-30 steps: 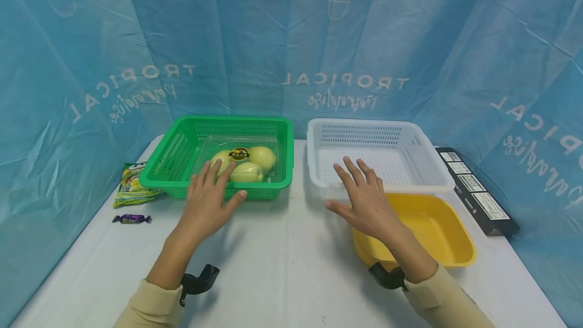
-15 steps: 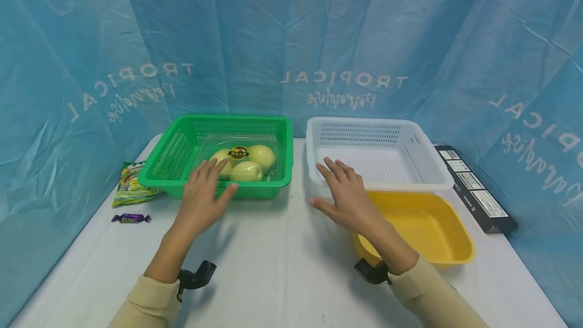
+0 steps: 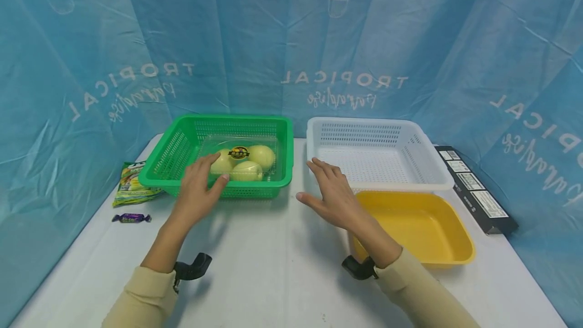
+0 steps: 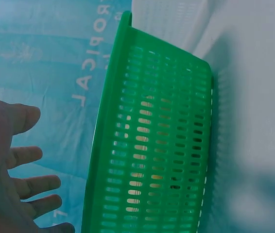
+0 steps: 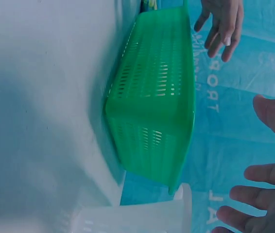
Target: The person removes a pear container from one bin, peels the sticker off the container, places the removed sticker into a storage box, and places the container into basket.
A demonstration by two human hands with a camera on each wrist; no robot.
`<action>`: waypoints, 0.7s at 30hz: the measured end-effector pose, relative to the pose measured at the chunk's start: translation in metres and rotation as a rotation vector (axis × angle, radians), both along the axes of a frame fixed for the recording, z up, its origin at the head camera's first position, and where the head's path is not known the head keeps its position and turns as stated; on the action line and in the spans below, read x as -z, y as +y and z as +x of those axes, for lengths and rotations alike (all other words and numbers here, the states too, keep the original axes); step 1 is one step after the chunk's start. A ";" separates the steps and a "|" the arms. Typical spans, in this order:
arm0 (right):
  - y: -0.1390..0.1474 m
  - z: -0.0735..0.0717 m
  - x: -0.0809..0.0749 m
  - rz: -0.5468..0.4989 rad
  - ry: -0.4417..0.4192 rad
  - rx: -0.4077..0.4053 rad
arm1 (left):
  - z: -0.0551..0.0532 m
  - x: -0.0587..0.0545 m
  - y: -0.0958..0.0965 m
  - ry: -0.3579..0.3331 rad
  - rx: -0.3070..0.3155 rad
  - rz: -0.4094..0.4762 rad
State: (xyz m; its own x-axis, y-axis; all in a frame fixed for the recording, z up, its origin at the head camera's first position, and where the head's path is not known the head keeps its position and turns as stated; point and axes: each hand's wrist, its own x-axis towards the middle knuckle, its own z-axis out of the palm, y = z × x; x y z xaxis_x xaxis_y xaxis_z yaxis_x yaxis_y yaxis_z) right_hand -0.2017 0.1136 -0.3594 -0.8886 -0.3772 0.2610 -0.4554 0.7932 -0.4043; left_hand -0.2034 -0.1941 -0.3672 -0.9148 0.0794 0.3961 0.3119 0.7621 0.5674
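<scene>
In the head view my left hand (image 3: 198,191) hovers over the near left part of the green basket (image 3: 166,163), fingers spread and holding nothing. Inside that basket sits a clear plastic box (image 3: 214,140) with several pale green round fruits (image 3: 261,157) and a black-and-gold label. The left wrist view has the basket's slotted wall (image 4: 162,131) beside the hand, apart from it. My right hand (image 3: 330,194), also with nothing in it, is held in the air at the near left corner of the white basket (image 3: 360,163). Its fingers are extended and the thumb points left.
A yellow basin (image 3: 423,227) stands in front of the white basket. Farther right lies a long black box (image 3: 475,191) with white labels. Left of the green basket are a green-yellow snack bag (image 3: 134,186) and a purple wrapped candy (image 3: 131,218). A blue curtain (image 3: 255,39) hangs behind.
My right hand has moved left, away from over the yellow basin. The left hand has shifted slightly left and toward me. Baskets and fruit box stay where they were.
</scene>
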 end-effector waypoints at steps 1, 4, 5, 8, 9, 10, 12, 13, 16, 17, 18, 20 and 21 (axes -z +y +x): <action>-0.001 -0.001 0.000 -0.015 -0.001 -0.004 | -0.001 0.000 -0.001 0.001 -0.001 0.004; -0.005 -0.003 0.001 -0.054 -0.015 -0.015 | -0.005 0.000 -0.003 0.002 -0.004 0.013; -0.007 -0.004 0.002 -0.067 -0.022 -0.019 | -0.006 0.000 -0.004 0.005 -0.006 0.015; -0.011 -0.006 0.003 -0.093 -0.034 -0.027 | -0.009 -0.001 -0.007 -0.008 -0.008 0.023; -0.013 -0.007 0.003 -0.102 -0.039 -0.028 | -0.010 -0.001 -0.007 -0.012 -0.009 0.023; -0.015 -0.007 0.003 -0.106 -0.045 -0.028 | -0.011 -0.001 -0.008 -0.017 -0.011 0.023; -0.018 -0.008 0.003 -0.118 -0.049 -0.027 | -0.013 -0.002 -0.010 -0.025 -0.013 0.026; -0.019 -0.008 0.004 -0.125 -0.053 -0.024 | -0.014 -0.002 -0.012 -0.027 -0.014 0.026; -0.024 -0.009 0.005 -0.140 -0.073 -0.019 | -0.017 -0.002 -0.015 -0.028 -0.019 0.029; -0.026 -0.009 0.005 -0.144 -0.079 -0.017 | -0.018 -0.001 -0.017 -0.029 -0.022 0.028; -0.027 -0.010 0.006 -0.148 -0.086 -0.015 | -0.020 -0.001 -0.018 -0.029 -0.023 0.030; -0.030 -0.010 0.007 -0.158 -0.102 -0.010 | -0.022 0.000 -0.020 -0.033 -0.028 0.029; -0.031 -0.011 0.007 -0.165 -0.108 -0.009 | -0.023 0.000 -0.021 -0.033 -0.029 0.027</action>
State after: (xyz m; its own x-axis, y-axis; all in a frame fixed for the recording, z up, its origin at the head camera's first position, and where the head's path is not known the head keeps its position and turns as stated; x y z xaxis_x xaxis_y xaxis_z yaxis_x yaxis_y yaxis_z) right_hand -0.2123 0.0824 -0.3668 -0.9115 -0.3455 0.2233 -0.4093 0.7078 -0.5757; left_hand -0.2262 -0.2156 -0.3672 -0.9293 0.0423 0.3670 0.2704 0.7547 0.5977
